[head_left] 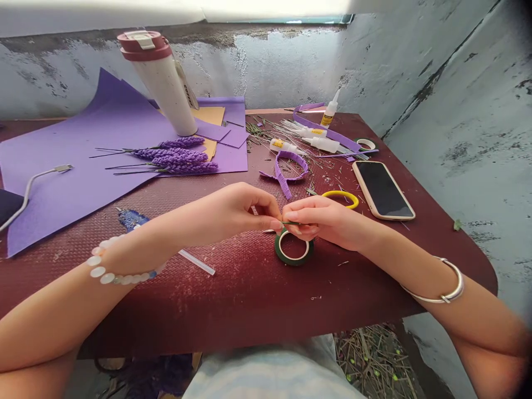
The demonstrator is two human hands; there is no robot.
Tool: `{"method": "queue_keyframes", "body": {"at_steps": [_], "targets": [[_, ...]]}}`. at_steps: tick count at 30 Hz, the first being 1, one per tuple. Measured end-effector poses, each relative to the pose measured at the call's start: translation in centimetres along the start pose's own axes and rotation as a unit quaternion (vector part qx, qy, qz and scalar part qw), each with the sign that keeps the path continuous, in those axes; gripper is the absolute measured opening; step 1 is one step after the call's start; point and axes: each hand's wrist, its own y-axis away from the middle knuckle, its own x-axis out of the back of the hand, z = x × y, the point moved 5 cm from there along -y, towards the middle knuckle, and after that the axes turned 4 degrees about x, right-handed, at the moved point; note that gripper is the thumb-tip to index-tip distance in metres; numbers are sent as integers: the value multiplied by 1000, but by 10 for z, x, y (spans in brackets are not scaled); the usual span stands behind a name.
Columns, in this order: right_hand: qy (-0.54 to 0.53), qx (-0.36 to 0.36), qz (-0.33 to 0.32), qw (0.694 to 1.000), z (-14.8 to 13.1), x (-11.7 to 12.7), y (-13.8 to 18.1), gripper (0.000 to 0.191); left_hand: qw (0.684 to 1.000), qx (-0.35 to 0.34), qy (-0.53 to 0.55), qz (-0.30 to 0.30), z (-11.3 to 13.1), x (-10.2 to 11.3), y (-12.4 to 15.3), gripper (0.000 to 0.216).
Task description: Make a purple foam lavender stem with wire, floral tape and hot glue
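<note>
My left hand and my right hand meet at the table's middle, fingertips pinched together on a thin green strip of floral tape. Just below the fingers lies the green tape roll flat on the dark red table. A fringed purple strip lies curled behind the hands. Finished purple lavender stems rest on purple sheets at the left.
A white tumbler with a red lid stands at the back. Glue bottles and thin wires lie at the back right, a phone and yellow-handled scissors at the right. A glue stick and a cable lie left.
</note>
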Motion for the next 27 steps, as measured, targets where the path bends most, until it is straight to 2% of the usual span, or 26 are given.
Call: {"method": "queue_keyframes", "body": {"at_steps": [13, 18, 27], "targets": [[-1, -9, -1, 1000, 2, -1, -1, 27, 999, 5, 38, 4, 1, 1, 1, 19], [-5, -10, -9, 1000, 3, -2, 0, 28, 999, -20, 31, 15, 3, 1, 1, 18], [-5, -9, -31, 999, 4, -2, -1, 28, 997, -12, 65, 43, -1, 5, 0, 13]]}}
